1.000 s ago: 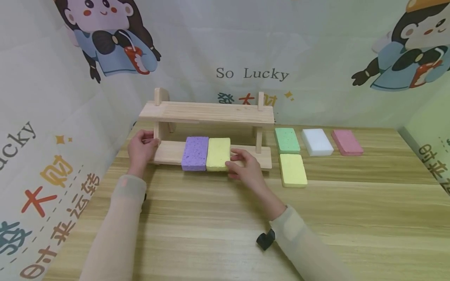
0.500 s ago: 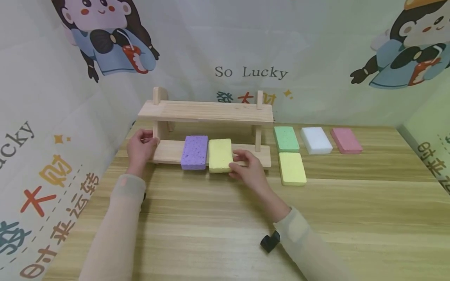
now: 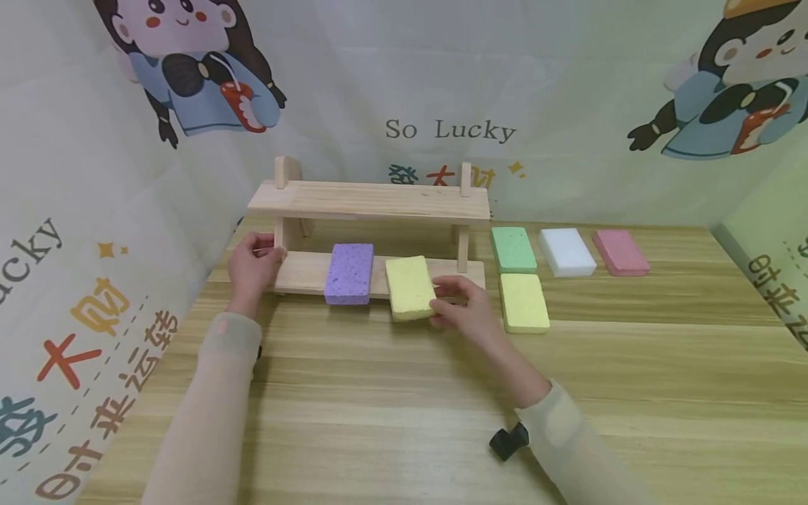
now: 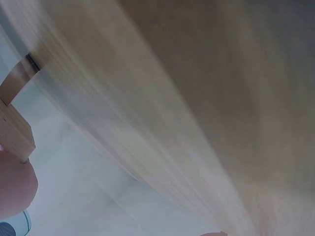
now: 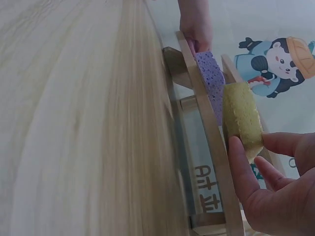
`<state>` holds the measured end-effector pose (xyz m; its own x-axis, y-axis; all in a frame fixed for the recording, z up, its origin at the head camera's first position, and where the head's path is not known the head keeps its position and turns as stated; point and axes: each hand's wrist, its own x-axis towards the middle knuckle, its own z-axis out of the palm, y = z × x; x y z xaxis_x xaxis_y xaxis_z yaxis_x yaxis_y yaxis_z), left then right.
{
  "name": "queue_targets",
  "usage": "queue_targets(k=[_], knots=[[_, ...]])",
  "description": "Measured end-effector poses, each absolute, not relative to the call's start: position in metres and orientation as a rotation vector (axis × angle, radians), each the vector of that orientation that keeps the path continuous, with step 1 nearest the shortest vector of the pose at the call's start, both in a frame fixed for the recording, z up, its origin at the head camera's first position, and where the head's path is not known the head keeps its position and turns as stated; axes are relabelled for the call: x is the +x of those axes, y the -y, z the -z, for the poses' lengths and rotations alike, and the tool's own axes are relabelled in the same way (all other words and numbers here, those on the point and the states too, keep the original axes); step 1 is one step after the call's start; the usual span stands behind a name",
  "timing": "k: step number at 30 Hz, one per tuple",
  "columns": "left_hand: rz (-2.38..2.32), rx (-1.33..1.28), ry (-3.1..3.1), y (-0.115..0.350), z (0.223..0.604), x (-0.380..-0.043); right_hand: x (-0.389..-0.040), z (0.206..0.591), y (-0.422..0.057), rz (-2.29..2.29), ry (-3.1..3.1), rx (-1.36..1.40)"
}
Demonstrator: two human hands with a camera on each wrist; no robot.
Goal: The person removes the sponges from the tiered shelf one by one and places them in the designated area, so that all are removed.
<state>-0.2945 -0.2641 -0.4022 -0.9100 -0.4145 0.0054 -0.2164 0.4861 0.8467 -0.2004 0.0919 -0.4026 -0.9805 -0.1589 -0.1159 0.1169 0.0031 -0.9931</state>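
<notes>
A two-tier wooden shelf (image 3: 372, 200) stands on the table. My left hand (image 3: 254, 266) grips its left upright; in the left wrist view only bits of that hand show beside blurred wood. The thumb and fingers of my right hand (image 3: 463, 305) pinch a yellow sponge (image 3: 410, 287) by its right edge. This sponge is slightly tilted, at the front of the lower board and overhanging it. To its left, apart from it, a purple sponge (image 3: 349, 273) lies on the lower board. The right wrist view shows the pinched yellow sponge (image 5: 242, 118) side-on, near the purple sponge (image 5: 211, 81).
Right of the shelf lie a green sponge (image 3: 514, 250), a white sponge (image 3: 567, 252) and a pink sponge (image 3: 621, 252). Another yellow sponge (image 3: 524, 303) lies in front of the green one. A printed cloth (image 3: 555, 91) hangs behind the wooden table (image 3: 379, 421).
My right hand has drawn the yellow sponge right and toward me, away from the purple sponge, and it has turned slightly. My left hand stays on the upright.
</notes>
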Motion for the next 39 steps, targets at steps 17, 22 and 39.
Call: queue_targets(k=[17,22,39], knots=[[1.39,0.563,2.541,0.264,0.403,-0.295,-0.19,0.389,-0.134,2.035,-2.114,-0.111],[1.384,0.552,2.549,0.264,0.403,-0.296,-0.187,0.386,-0.152,2.029,-2.16,-0.133],[1.407,0.581,2.552,0.263,0.401,-0.298,-0.181,0.382,-0.194,2.038,-2.191,-0.113]])
